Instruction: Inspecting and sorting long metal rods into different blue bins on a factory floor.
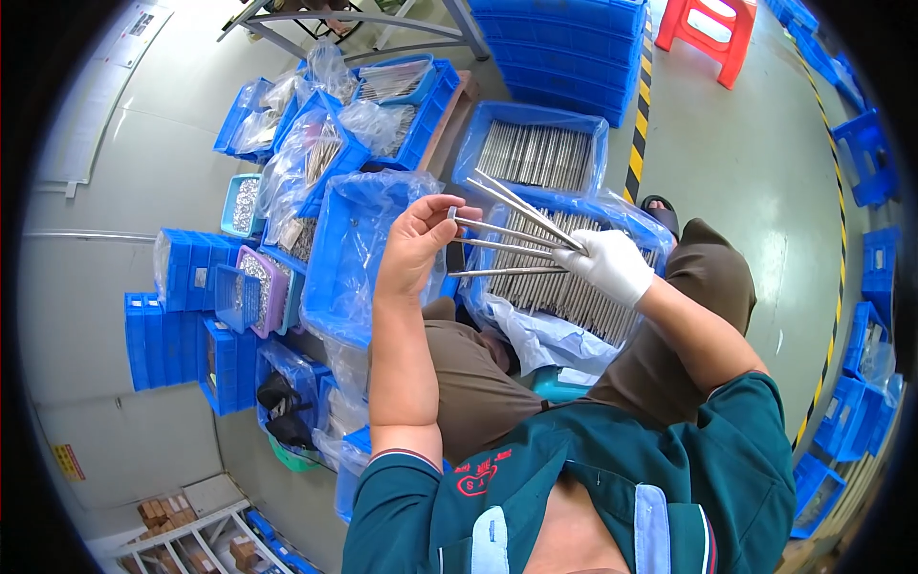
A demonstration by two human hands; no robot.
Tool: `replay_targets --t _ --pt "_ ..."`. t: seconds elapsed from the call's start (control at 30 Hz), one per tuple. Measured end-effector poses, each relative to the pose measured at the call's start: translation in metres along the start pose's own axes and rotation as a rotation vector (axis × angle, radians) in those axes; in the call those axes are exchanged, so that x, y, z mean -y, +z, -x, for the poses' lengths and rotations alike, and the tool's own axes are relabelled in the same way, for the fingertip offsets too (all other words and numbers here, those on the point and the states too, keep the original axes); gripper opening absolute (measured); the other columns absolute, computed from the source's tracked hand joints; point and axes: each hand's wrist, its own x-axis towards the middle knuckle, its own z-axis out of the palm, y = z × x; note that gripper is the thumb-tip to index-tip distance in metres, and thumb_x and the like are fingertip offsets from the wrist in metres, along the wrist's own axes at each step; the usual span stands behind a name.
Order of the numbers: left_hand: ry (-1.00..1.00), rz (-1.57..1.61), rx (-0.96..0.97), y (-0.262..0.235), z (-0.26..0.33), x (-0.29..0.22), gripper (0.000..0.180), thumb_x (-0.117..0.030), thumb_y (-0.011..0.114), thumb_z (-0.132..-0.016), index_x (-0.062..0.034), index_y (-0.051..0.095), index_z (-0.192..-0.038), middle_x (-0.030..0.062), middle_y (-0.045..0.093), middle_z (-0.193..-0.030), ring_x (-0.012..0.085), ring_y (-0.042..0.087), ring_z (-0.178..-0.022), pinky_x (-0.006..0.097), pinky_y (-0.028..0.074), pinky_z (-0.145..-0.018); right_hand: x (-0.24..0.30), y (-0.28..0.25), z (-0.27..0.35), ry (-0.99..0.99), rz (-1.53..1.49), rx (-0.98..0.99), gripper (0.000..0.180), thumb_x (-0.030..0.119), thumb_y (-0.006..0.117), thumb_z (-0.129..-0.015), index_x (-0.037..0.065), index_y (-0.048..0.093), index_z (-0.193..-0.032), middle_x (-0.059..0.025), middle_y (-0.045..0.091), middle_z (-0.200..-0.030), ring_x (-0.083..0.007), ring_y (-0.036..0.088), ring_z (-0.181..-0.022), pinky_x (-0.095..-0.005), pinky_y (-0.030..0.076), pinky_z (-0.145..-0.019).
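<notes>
A fan of about 4 thin metal rods sits in the middle of the view, above the person's lap, held at one end and spreading out toward the other. The right hand, in a white glove, closes its fingers around the gathered ends, which keeps the rods bunched at that side while their free ends splay apart where each can be reached singly. The bare left hand meets one of those free tips, its thumb and fingertips pressed together in a pinch on a small grey cap right at the rod's end; the other fingers curl loosely behind. Just under the hands lies a blue bin lined with clear plastic and filled with many more rods lying side by side, close enough that the hands work directly over it. A second blue bin of rods stands just beyond it. To the left an empty-looking lined blue bin rests near the left forearm, and further left are stacked blue crates and small trays of tiny metal parts. A red stool stands well apart on the grey floor.
</notes>
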Motion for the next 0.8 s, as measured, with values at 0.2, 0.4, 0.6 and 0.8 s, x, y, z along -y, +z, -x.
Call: replay_targets --t 0.2,0.4,0.6,0.8 --pt "-0.089 -0.060 0.061 0.005 0.000 0.007 0.030 -0.012 0.069 -0.082 -0.0001 0.058 -0.107 0.0092 0.066 -0.095 0.0121 0.062 -0.086 0.024 0.048 -0.078 0.007 0.002 0.004 -0.018 0.077 -0.051 0.029 0.034 0.055 -0.087 0.007 0.065 -0.082 -0.0158 0.061 -0.067 -0.0323 0.061 -0.064 -0.0391 0.048 -0.060" --pt "-0.047 -0.137 0.002 0.015 0.002 -0.003 0.025 -0.008 0.066 -0.083 0.0016 0.058 -0.105 0.0103 0.066 -0.093 0.0140 0.062 -0.087 0.024 0.048 -0.080 -0.002 0.004 0.001 0.019 -0.002 0.018 0.031 0.035 0.055 -0.088 0.006 0.065 -0.083 -0.0169 0.060 -0.068 -0.0323 0.061 -0.064 -0.0390 0.047 -0.061" --pt "0.048 -0.211 -0.233 -0.016 0.001 -0.012 0.025 -0.023 0.061 -0.089 -0.0016 0.061 -0.102 0.0100 0.068 -0.087 0.0140 0.063 -0.085 0.025 0.045 -0.078 -0.016 0.009 -0.002 0.120 -0.272 0.230 0.041 0.041 0.053 -0.089 0.003 0.065 -0.088 -0.0105 0.057 -0.063 -0.0200 0.056 -0.058 -0.0320 0.044 -0.059" --pt "-0.040 -0.139 -0.108 -0.007 -0.003 -0.002 0.037 -0.036 0.059 -0.089 -0.0016 0.062 -0.102 0.0081 0.067 -0.086 0.0163 0.065 -0.079 0.026 0.047 -0.073 -0.001 0.005 0.003 0.248 -0.700 0.548 0.053 0.057 0.049 -0.088 0.006 0.061 -0.082 0.0004 0.047 -0.056 -0.0079 0.043 -0.049 -0.0233 0.033 -0.046"
